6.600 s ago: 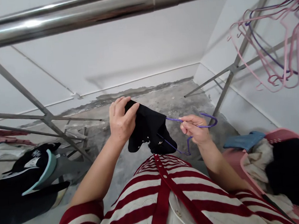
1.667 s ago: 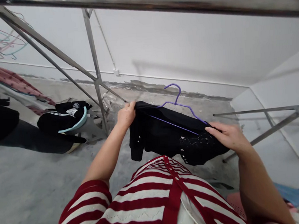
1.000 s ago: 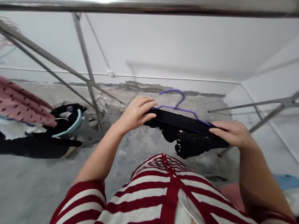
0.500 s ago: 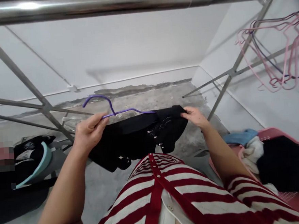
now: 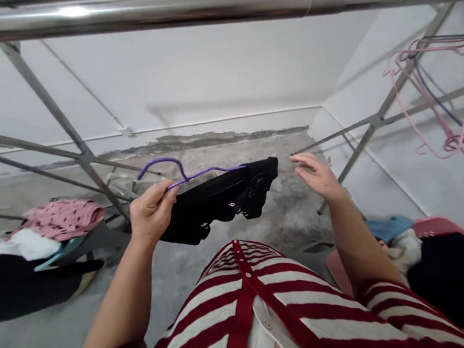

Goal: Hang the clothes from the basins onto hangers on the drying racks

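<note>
My left hand [image 5: 153,210] is closed on a purple hanger [image 5: 200,172], gripping its left shoulder just below the hook. A black garment [image 5: 217,196] with shiny metal fittings hangs from the hanger, its waistband-like upper edge along the wire. The hanger's right arm goes inside the garment's right end. Off to the right, my right hand [image 5: 316,176] is apart from the garment, its fingers spread and holding nothing.
A metal rail [image 5: 204,10] crosses above. Pink and purple hangers [image 5: 445,101] hang at the right. A pink basket [image 5: 438,227] of clothes stands lower right; a pale blue tub [image 5: 68,253] with clothes, including a pink spotted cloth [image 5: 64,217], is at left.
My right hand has let go of the garment's right end and moved away to the right. My left hand still holds the hanger. The view has shifted slightly.
</note>
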A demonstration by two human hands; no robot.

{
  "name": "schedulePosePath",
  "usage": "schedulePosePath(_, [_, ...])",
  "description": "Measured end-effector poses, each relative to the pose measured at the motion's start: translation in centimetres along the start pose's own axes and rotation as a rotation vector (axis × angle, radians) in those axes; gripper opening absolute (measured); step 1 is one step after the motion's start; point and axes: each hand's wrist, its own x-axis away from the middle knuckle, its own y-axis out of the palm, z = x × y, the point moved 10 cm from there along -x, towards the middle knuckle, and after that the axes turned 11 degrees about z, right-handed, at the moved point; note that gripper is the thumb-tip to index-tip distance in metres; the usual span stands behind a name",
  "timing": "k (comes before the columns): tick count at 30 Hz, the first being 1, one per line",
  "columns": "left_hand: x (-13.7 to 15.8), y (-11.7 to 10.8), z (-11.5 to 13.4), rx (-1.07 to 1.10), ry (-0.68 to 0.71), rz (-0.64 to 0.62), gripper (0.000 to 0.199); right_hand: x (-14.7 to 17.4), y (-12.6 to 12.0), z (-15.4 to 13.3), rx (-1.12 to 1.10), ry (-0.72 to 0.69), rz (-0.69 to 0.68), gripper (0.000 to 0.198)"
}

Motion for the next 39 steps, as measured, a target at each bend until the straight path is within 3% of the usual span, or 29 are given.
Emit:
schedulePosePath(3, [-0.2, 1.1, 1.8, -0.022, 0.088, -0.1, 0.021, -1.4, 1.3, -5.5, -0.081, -0.177, -0.16, 0.031])
schedulePosePath(6, [-0.5, 1.8, 2.9, -0.051, 0.156, -0.168, 0.024, -0.2, 5.9, -8.6, -0.159, -0.239, -0.59, 0.032])
schedulePosePath(9, [-0.6, 1.3, 2.1, -0.084, 0.141, -0.14, 0.026, 3.8, 10.1, -9.8, -0.324, -0.188, -0.985, 0.038])
schedulePosePath(12, [0.1, 0.5, 0.2, -0.045, 0.121, -0.113, 0.026, 7.5, 13.2, -10.8, -0.504, -0.038, -1.106, 0.041])
schedulePosePath(15, [0.9, -0.2, -2.4, 0.018, 0.1, -0.087, 0.025, 10.3, 16.4, -12.0, -0.673, 0.209, -1.066, 0.041])
schedulePosePath(18, [1.2, -2.5, -4.8, 0.038, 0.082, 0.036, 0.024, 11.9, 19.4, -13.5, -0.83, 0.477, -0.977, 0.045])
schedulePosePath(23, [3.9, -8.1, -8.1, -0.075, 0.01, 0.18, 0.031, 10.9, 23.5, -17.8, -0.918, 0.618, -0.875, 0.04])
schedulePosePath(26, [9.4, -10.7, -12.8, -0.097, -0.194, 0.142, 0.029, 9.0, 25.6, -21.6, -0.947, 0.611, -0.8, 0.038])
schedulePosePath(29, [18.6, -12.1, -19.6, -0.094, -0.603, 0.025, 0.031, 6.6, 27.6, -26.4, -0.982, 0.558, -0.701, 0.038])
schedulePosePath(30, [21.6, -12.8, -21.0, -0.109, -0.673, 0.006, 0.032, 5.6, 28.2, -28.3, -0.991, 0.52, -0.668, 0.037])
schedulePosePath(36, [36.1, -17.4, -26.9, -0.119, -0.963, -0.034, 0.04, -1.9, 32.0, -39.2, -0.932, 0.156, -0.355, 0.031])
schedulePosePath(39, [39.8, -19.9, -30.1, -0.082, -1.108, -0.007, 0.046, -5.9, 35.7, -43.0, -0.843, 0.049, -0.244, 0.03])
